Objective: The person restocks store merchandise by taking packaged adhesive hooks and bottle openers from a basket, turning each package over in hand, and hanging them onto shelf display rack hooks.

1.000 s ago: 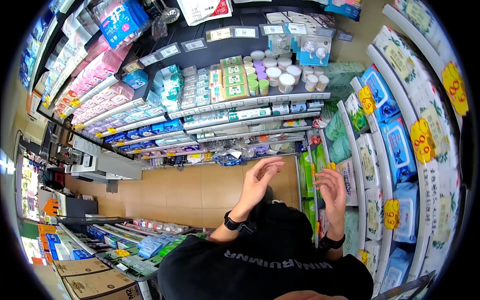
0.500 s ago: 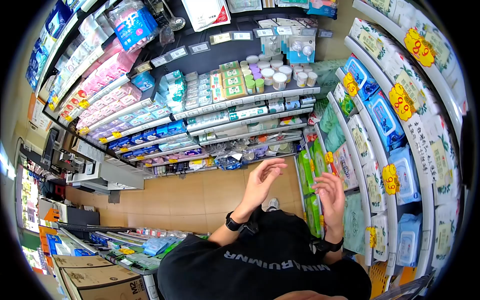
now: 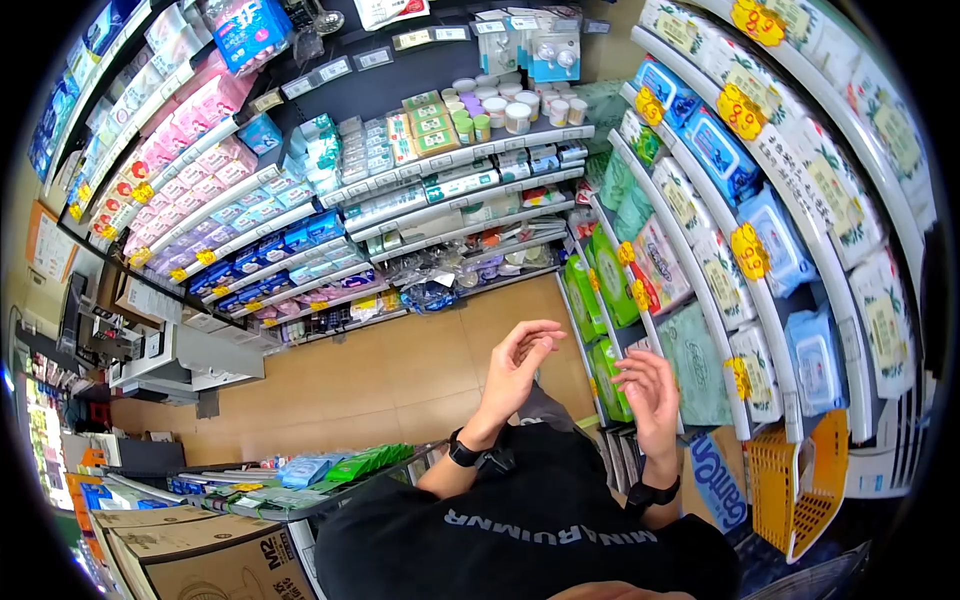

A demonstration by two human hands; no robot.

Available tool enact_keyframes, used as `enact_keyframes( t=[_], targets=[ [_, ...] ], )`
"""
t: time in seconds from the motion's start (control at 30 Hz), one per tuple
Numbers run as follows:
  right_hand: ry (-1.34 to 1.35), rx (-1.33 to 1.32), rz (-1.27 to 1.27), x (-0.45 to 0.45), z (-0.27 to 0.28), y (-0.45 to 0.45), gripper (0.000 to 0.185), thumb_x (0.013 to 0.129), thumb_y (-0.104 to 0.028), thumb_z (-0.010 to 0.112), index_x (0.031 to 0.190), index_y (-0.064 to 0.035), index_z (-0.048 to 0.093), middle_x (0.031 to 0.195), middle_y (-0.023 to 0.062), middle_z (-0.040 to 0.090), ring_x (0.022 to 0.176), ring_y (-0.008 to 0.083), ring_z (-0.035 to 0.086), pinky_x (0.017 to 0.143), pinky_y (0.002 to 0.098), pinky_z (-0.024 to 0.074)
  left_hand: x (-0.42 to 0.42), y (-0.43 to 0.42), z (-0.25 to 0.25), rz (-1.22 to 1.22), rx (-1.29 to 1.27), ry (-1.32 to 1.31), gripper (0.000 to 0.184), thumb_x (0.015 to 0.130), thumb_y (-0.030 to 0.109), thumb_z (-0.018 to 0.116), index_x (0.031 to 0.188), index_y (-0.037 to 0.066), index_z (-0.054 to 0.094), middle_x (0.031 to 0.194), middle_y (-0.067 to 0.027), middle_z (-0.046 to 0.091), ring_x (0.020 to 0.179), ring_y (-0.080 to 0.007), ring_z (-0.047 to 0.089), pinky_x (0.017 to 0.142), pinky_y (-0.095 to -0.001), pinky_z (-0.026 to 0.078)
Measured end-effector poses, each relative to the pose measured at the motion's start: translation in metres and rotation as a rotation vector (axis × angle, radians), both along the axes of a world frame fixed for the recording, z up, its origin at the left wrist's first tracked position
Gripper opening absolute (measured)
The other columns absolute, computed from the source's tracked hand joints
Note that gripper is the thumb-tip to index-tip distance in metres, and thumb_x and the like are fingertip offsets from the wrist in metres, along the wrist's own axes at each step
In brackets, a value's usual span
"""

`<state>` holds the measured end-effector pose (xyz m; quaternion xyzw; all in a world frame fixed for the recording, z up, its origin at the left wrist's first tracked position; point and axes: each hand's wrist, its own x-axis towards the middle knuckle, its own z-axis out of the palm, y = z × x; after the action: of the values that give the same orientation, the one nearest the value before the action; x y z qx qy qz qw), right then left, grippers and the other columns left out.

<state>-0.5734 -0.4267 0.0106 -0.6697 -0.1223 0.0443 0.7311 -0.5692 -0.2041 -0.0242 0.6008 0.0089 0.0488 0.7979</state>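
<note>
From the head cam: the left hand [image 3: 515,370] hangs over the tiled floor [image 3: 380,365], grip loose, fingers half curled, nothing in it. The right hand [image 3: 652,400] is also holding nothing, fingers bent and spread a bit. There's a clear gap between the two.

Closest stuff is the green packs [image 3: 610,275] on the low shelves, just past the fingertips and a bit to the right. The right fingers overlap the shelf edge from this angle, and I honestly can't tell how much air is between them. The mint-green pack [image 3: 690,350] sits right of that hand, behind another shelf rail.

Room-wise, the open bit is the aisle, running off to the left. Its far side ends at the big shelf unit, whose price rail [image 3: 450,163] makes a long slanted edge. Near side's tighter: blue and green packs [image 3: 370,462] on a rack, then a cardboard box [image 3: 215,565] in the corner. Lower right, a yellow basket [image 3: 778,480] crowds the shelf end.
</note>
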Motion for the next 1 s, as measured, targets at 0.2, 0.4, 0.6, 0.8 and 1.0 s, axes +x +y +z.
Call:
enact_keyframes(
  t=[0.2,0.4,0.6,0.8,1.0],
  targets=[
    [0.064,-0.067,-0.046,-0.060,0.004,-0.013,0.042,0.093,0.000,0.056,0.133,0.0035,0.045,0.118,0.0158,0.061,0.101,0.0190,0.062,0.092,0.0318,0.0472,-0.044,-0.029,-0.004,-0.129,-0.068,0.056,0.028,0.101,0.018,0.058,0.124,0.002,0.061,0.116,-0.0080,0.068,0.105,-0.0129,0.062,0.089,-0.0260,0.045],
    [0.059,-0.068,-0.137,-0.090,0.019,-0.022,0.040,0.095,-0.001,0.056,0.133,0.0038,0.045,0.119,0.0164,0.061,0.101,0.0192,0.062,0.093,0.0321,0.0473,-0.065,-0.042,-0.003,-0.201,-0.115,0.058,0.028,0.101,0.019,0.059,0.123,0.002,0.060,0.115,-0.0074,0.068,0.106,-0.0130,0.062,0.090,-0.0266,0.045],
    [0.028,-0.100,-0.219,-0.116,0.027,-0.036,0.041,0.095,-0.001,0.057,0.133,0.0043,0.044,0.120,0.0161,0.061,0.102,0.0194,0.062,0.094,0.0328,0.0470,-0.073,-0.063,0.002,-0.272,-0.119,0.063,0.029,0.100,0.021,0.059,0.123,0.003,0.060,0.115,-0.0066,0.068,0.104,-0.0129,0.062,0.089,-0.0269,0.045],
    [0.015,-0.088,-0.393,-0.147,0.027,-0.073,0.040,0.096,-0.002,0.056,0.134,0.0043,0.045,0.119,0.0155,0.062,0.102,0.0187,0.062,0.094,0.0325,0.0469,-0.070,-0.106,0.008,-0.427,-0.103,0.067,0.026,0.100,0.017,0.059,0.121,0.001,0.060,0.113,-0.0082,0.068,0.105,-0.0136,0.062,0.092,-0.0281,0.045],
    [-0.021,-0.070,-0.609,-0.189,0.022,-0.123,0.039,0.095,-0.001,0.057,0.133,0.0038,0.046,0.118,0.0150,0.062,0.100,0.0189,0.063,0.093,0.0333,0.0476,-0.075,-0.170,0.017,-0.636,-0.024,0.043,0.025,0.101,0.013,0.056,0.121,-0.002,0.059,0.113,-0.0109,0.068,0.105,-0.0158,0.062,0.097,-0.0301,0.047]
  ],
)
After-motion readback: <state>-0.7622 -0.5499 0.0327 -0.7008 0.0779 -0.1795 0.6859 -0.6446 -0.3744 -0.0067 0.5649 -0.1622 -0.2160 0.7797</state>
